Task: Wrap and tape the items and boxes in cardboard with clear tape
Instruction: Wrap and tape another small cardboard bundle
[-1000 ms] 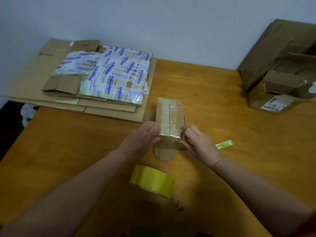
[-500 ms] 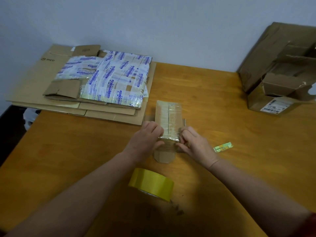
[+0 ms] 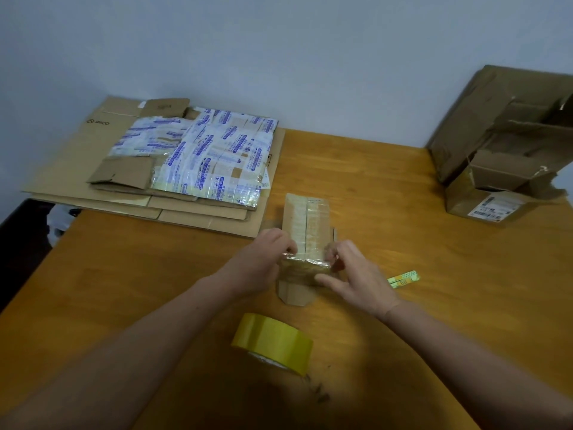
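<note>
- At the far left of the surface (image 3: pixel 387 193) you have a stack of flat cardboard (image 3: pixel 77 156). One sheet on top of it is covered with tape that has blue print.
- Your left hand (image 3: pixel 257 265) is at the near left corner of the parcel (image 3: pixel 305 231). The fingers are curled and they pinch the shiny tape at that corner.
- The parcel is a small box wrapped in cardboard. It stands near the middle of the surface, just beside the stack, with strips of clear tape along its top.
- At the near end of the parcel a cardboard flap (image 3: pixel 294 294) lies flat on the surface, between your two hands.
- The tape roll (image 3: pixel 273 344) is yellowish. It lies near you, in front of the parcel and apart from it, and no hand touches it.
- Your right hand (image 3: pixel 356 274) is at the near right corner of the parcel. The fingertips press the tape at the top edge and the thumb lies against the near face, so it grips the parcel.
- A small green and yellow strip (image 3: pixel 403 278) lies on the surface just right of your right hand.
- At the far right, torn boxes (image 3: pixel 508 144) stand against the wall. The front one has a white label.
</note>
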